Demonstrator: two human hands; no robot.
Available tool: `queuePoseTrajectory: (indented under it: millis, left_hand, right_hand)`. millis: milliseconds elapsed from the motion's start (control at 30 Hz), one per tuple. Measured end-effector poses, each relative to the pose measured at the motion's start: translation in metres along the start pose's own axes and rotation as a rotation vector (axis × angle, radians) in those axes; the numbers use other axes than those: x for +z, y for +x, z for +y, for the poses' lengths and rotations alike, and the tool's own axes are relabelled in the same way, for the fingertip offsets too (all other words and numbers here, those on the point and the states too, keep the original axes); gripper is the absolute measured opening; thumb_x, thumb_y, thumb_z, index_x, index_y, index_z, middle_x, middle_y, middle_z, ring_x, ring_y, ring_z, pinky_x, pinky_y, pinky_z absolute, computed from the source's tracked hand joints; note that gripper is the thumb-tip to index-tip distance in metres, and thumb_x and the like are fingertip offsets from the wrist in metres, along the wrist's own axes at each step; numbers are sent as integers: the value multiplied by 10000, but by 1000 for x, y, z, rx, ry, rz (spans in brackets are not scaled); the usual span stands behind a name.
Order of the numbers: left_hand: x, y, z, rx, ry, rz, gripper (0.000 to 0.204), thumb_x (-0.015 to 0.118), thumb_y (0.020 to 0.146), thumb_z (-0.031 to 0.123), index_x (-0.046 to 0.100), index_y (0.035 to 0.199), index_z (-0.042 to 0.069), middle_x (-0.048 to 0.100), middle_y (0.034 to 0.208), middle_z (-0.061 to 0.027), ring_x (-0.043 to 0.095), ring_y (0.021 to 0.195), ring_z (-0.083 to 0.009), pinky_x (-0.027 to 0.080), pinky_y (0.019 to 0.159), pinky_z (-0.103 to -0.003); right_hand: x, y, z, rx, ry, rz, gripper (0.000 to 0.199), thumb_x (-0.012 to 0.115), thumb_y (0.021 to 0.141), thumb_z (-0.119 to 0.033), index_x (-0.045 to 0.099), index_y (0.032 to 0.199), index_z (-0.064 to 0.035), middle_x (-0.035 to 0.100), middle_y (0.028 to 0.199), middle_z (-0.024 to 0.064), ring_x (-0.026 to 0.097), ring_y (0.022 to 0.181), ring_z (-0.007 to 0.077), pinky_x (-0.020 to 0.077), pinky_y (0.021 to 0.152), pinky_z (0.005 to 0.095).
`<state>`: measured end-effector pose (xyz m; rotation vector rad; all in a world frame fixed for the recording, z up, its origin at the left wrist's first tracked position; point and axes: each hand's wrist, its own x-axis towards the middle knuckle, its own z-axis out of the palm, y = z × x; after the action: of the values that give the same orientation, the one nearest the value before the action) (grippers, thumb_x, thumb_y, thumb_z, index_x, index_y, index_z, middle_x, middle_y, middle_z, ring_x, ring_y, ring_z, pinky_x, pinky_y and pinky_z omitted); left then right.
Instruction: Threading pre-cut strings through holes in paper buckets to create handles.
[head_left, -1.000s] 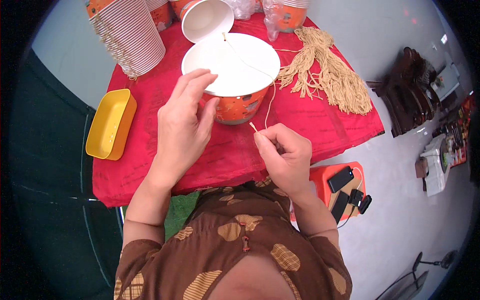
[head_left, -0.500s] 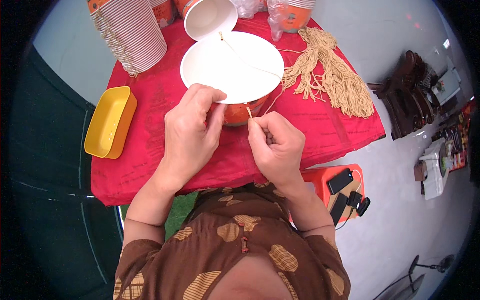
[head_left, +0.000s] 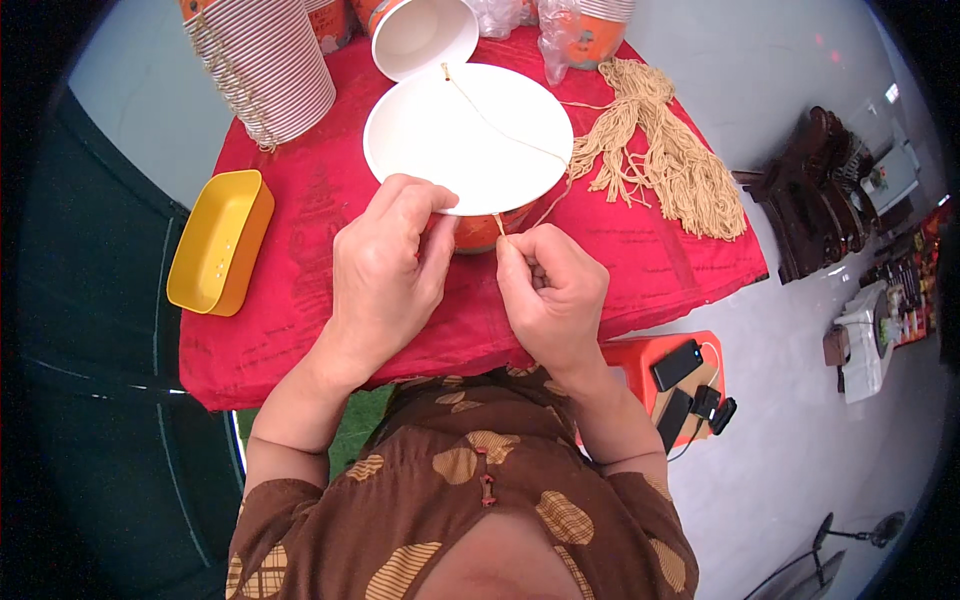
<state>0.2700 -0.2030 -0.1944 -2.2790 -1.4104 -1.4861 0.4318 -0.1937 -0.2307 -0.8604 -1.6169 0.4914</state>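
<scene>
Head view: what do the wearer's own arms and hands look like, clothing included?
The left hand and right hand are ungloved, and the forearms are uncovered. No watch, bracelet, cable or marking shows on them. Short brown sleeves cover the upper arms, printed with tan patches, some filled with plaid or stripes.

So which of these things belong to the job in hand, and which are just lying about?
Part of the work:
orange-and-white bucket, rim in the left hand
cord, its end in the right hand
probably the cord bundle and stacked buckets

Seemingly just there:
yellow tray
black phone on the red stool
</scene>
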Motion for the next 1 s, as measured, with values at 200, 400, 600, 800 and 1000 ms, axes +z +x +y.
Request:
queuePoseTrajectory:
  millis: [200,400,600,800,1000]
  left_hand:
    - [-1,-2,2,11,25,-10,183,698,803,-66,608,950,-3,633,880,-140,664,695,-302,531,585,-362]
    - [2,-11,7,62,20,23,226,706,768,-87,599,950,-7,626,880,-140,657,710,-319,532,600,-375]
    - [4,-23,11,131,36,30,275,716,745,-98,611,987,-16,633,909,-159,664,731,-318,543,623,-375]
    - [9,-39,16,188,9,9,323,716,703,-99,639,1014,-55,629,935,-166,663,770,-326,551,639,-376]
    - [20,-54,19,169,-81,-65,304,719,742,-81,629,1032,-60,620,975,-176,666,763,-331,557,636,-384]
  right_hand:
    - [1,1,1,7,-9,-10,100,660,820,44,580,778,3,583,687,153,611,594,303,470,538,382]
    - [5,-2,4,137,132,4,77,669,854,22,603,816,16,610,677,104,585,555,160,445,513,313]
    - [2,-16,-4,389,405,10,118,657,927,-30,626,826,22,570,661,-42,451,595,-6,356,505,202]
    - [-16,-28,-15,662,728,-1,276,620,975,-125,600,726,-5,562,632,-15,420,524,26,303,457,211]
    - [-19,-49,2,712,801,90,237,602,983,-122,618,780,-1,578,622,35,398,448,56,278,400,213]
